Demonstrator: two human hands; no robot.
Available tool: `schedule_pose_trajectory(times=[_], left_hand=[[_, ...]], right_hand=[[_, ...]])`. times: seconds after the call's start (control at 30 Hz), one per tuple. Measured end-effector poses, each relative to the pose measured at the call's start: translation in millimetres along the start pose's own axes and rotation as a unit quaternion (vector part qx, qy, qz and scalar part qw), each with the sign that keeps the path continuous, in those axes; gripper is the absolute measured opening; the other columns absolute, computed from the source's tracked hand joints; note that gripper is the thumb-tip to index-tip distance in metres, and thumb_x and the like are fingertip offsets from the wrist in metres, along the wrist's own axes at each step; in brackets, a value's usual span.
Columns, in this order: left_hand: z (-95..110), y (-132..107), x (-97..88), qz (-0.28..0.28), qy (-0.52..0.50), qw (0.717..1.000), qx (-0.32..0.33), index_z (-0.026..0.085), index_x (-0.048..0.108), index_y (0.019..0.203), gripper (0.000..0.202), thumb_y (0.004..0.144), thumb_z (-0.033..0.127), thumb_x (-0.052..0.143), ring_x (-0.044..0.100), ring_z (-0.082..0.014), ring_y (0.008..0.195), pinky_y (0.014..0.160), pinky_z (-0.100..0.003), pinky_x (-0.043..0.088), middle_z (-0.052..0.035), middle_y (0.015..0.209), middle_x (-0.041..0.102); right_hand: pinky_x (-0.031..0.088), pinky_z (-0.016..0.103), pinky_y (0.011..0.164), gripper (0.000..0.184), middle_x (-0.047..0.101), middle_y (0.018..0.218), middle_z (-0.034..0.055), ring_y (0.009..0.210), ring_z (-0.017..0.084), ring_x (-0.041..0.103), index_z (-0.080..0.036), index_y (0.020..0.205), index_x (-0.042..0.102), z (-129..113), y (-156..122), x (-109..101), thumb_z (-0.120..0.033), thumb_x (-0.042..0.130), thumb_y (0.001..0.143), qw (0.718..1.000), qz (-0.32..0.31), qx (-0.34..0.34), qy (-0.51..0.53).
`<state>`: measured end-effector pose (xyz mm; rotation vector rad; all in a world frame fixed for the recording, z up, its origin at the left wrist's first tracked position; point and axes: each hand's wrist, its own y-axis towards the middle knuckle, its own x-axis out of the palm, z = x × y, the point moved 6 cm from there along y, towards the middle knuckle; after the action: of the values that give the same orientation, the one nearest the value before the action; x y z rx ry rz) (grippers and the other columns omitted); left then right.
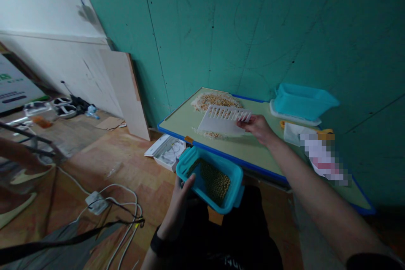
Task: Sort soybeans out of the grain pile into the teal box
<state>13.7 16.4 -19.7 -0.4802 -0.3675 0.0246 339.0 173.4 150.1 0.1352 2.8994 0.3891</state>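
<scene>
My left hand (183, 192) grips the left side of a teal plastic bin (238, 179), thumb over its rim. Inside the bin lie small dark-green beans (207, 177), with larger pale-yellow beans (222, 184) toward the right end. Held just below the table's front edge, the bin tilts slightly. My right hand (257, 128) is closed on the right end of a white slotted plastic plate (221, 125), its slots along the far edge. The plate is over the table, between a heap of yellow beans mixed with white grains (218, 100) and a smaller scatter of them (212, 135) in front.
The pale table (253, 152) has a blue edge and stands against a green wall. A second teal bin (303, 101) sits on a white lid at the back right, near a blurred packet (325, 158). An open white box (169, 152), cables and a power strip (96, 203) lie on the floor. At left, another person's feet (30, 177) show.
</scene>
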Motion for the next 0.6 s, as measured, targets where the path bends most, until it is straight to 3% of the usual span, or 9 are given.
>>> schedule_pose_trajectory(times=[0.1, 0.23, 0.4, 0.6], left_hand=[[-2, 2, -1.9, 0.005, 0.006, 1.000, -0.005, 0.034, 0.043, 0.175, 0.105, 0.088, 0.068, 0.092, 0.079, -0.0443, 0.132, 0.094, -0.055, 0.073, -0.0206, 0.163, 0.069], [-5, 5, -5.7, 0.014, 0.000, 1.000, -0.007, 0.031, 0.045, 0.174, 0.110, 0.084, 0.071, 0.094, 0.077, -0.0462, 0.136, 0.097, -0.056, 0.072, -0.0230, 0.162, 0.069], [-3, -1, -1.7, -0.007, -0.010, 1.000, 0.007, 0.038, 0.044, 0.177, 0.107, 0.087, 0.072, 0.092, 0.076, -0.0440, 0.138, 0.102, -0.056, 0.071, -0.0172, 0.163, 0.071], [2, -7, 2.1, -0.012, 0.006, 1.000, 0.019, 0.036, 0.042, 0.179, 0.110, 0.088, 0.074, 0.090, 0.073, -0.0449, 0.141, 0.104, -0.057, 0.070, -0.0177, 0.161, 0.071]], right_hand=[[0.066, 0.041, 0.071, 0.060, 0.087, 0.090, 0.0091, 0.088, 0.030, 0.081, -0.020, 0.092, 0.087, -2, 12, 8, -0.064, 0.108, 0.057, 0.999, -0.052, 0.008, -0.002], [0.063, 0.037, 0.068, 0.060, 0.085, 0.081, 0.0055, 0.075, 0.023, 0.075, -0.022, 0.080, 0.084, -1, 20, 20, -0.068, 0.109, 0.051, 0.995, -0.095, 0.003, 0.012], [0.064, 0.038, 0.070, 0.067, 0.087, 0.087, 0.0058, 0.077, 0.023, 0.076, -0.023, 0.086, 0.085, 5, 19, 19, -0.072, 0.110, 0.049, 0.996, -0.085, 0.001, 0.041], [0.063, 0.036, 0.069, 0.064, 0.087, 0.091, 0.0055, 0.084, 0.025, 0.078, -0.023, 0.090, 0.086, 11, 27, 19, -0.067, 0.110, 0.051, 0.995, -0.091, 0.026, 0.033]])
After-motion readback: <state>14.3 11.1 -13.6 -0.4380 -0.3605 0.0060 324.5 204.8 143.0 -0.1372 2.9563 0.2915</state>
